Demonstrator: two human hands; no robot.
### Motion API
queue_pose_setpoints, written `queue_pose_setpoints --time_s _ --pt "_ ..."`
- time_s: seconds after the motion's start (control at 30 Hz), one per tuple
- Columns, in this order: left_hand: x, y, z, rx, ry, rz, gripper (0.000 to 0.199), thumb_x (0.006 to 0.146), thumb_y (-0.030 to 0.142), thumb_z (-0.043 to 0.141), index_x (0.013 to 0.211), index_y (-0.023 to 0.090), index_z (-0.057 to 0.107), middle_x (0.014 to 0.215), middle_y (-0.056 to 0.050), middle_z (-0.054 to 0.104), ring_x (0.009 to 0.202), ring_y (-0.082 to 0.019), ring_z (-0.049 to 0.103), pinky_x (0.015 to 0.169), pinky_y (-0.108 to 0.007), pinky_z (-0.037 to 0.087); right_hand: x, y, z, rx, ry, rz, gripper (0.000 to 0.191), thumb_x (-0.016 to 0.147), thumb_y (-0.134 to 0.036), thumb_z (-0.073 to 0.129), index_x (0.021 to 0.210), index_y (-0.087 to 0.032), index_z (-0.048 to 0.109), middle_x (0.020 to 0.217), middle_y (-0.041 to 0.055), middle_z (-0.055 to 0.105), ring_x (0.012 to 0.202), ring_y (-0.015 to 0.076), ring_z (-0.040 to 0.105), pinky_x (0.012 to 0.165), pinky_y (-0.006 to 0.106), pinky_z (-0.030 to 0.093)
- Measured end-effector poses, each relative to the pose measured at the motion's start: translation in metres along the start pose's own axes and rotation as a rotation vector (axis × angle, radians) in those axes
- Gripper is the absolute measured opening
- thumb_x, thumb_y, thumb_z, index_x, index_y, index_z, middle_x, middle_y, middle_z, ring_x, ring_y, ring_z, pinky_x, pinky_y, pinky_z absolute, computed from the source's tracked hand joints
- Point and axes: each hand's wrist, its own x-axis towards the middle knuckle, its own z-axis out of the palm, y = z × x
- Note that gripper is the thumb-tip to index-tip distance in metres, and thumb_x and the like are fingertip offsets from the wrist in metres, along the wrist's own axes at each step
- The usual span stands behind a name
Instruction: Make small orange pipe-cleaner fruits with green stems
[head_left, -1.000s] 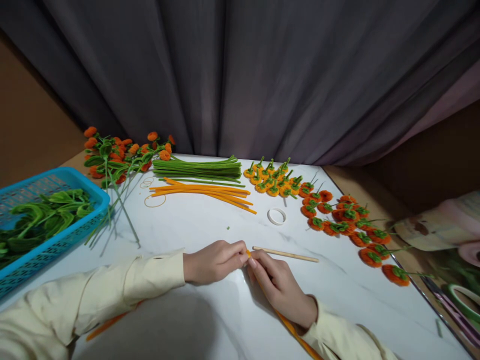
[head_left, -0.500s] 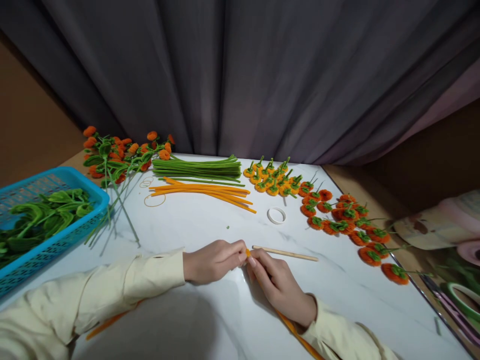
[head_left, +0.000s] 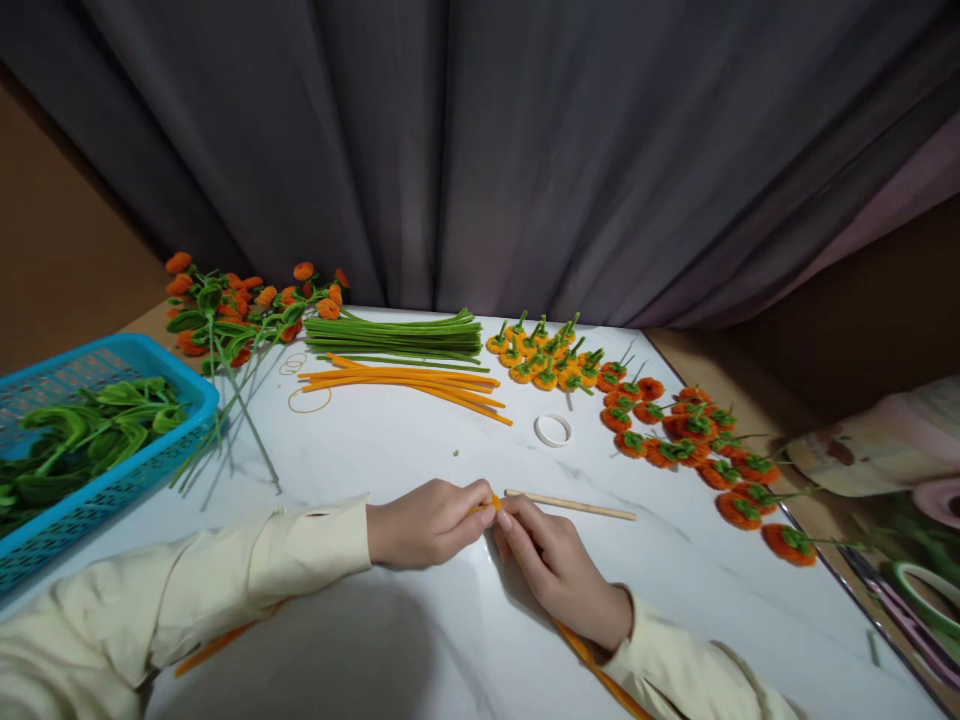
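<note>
Near the table's middle, my left hand (head_left: 435, 522) and my right hand (head_left: 559, 570) meet fingertip to fingertip. Both pinch a small orange fuzzy piece (head_left: 496, 502), mostly hidden by the fingers. Orange strips (head_left: 596, 675) pass out from under my right hand toward the bottom edge. Another orange strip (head_left: 214, 650) shows beneath the left forearm. A thin wooden stick (head_left: 571, 505) lies just behind my right hand. Farther back are loose orange stems (head_left: 405, 378) and a bundle of green stems (head_left: 397, 336).
A blue basket (head_left: 199, 405) of green leaves stands left, beside orange flowers (head_left: 240, 300) on stems. A white ring (head_left: 553, 430), yellow pieces (head_left: 544, 362) and dark orange ones (head_left: 690, 428) lie right. Scissors (head_left: 896, 610) and green tape (head_left: 930, 595) sit far right.
The fingertips have shifted very slightly around the orange piece, and a bit more of it shows by my left thumb. The objects on the table have not moved.
</note>
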Motion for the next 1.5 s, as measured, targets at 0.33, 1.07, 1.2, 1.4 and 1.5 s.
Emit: queue_pose_setpoints --time_s 0.33,1.07,1.2,1.4,1.5 --pt "0.001 -0.005 0.005 0.169 0.002 0.035 0.018 0.092 0.027 0.022 0.080 0.020 0.034 0.062 0.003 0.042 0.051 -0.014 0.041 0.052 -0.025 0.028 -0.001 0.001 0.001 0.022 -0.010 0.031 0.025 0.095 -0.027 0.029 0.075 -0.021 0.042 0.062 -0.0023 0.047 0.053 0.0110 0.044 0.054 0.023 0.037" --pt "0.000 -0.010 0.010 0.578 0.104 0.232 0.024 0.094 0.021 0.019 0.083 0.017 0.041 0.063 0.001 0.053 0.049 -0.013 0.053 0.046 -0.024 0.034 -0.001 0.004 0.001 0.063 -0.031 0.050 0.022 0.094 -0.026 0.031 0.078 -0.020 0.045 0.064 -0.0020 0.048 0.056 0.0108 0.045 0.056 0.022 0.036" --pt "0.001 -0.013 0.014 0.802 0.211 0.334 0.027 0.093 0.017 0.018 0.079 0.017 0.041 0.062 0.001 0.055 0.048 -0.013 0.054 0.041 -0.026 0.031 -0.001 0.003 0.001 0.056 -0.031 0.061 0.023 0.094 -0.026 0.032 0.077 -0.020 0.045 0.064 -0.0020 0.047 0.056 0.0110 0.045 0.056 0.022 0.036" --pt "0.001 -0.012 0.014 0.817 0.268 0.372 0.027 0.092 0.015 0.020 0.075 0.018 0.040 0.058 0.003 0.053 0.046 -0.013 0.052 0.039 -0.027 0.030 0.000 0.003 0.000 0.057 -0.032 0.061 0.023 0.094 -0.026 0.032 0.076 -0.020 0.044 0.063 -0.0028 0.046 0.055 0.0106 0.043 0.055 0.021 0.035" --pt "0.001 -0.012 0.014 0.793 0.258 0.356 0.025 0.091 0.016 0.021 0.075 0.018 0.039 0.058 0.003 0.053 0.046 -0.012 0.052 0.039 -0.026 0.030 -0.001 0.003 0.001 0.051 -0.032 0.049 0.023 0.094 -0.025 0.032 0.076 -0.020 0.044 0.062 -0.0032 0.046 0.054 0.0104 0.043 0.055 0.021 0.035"
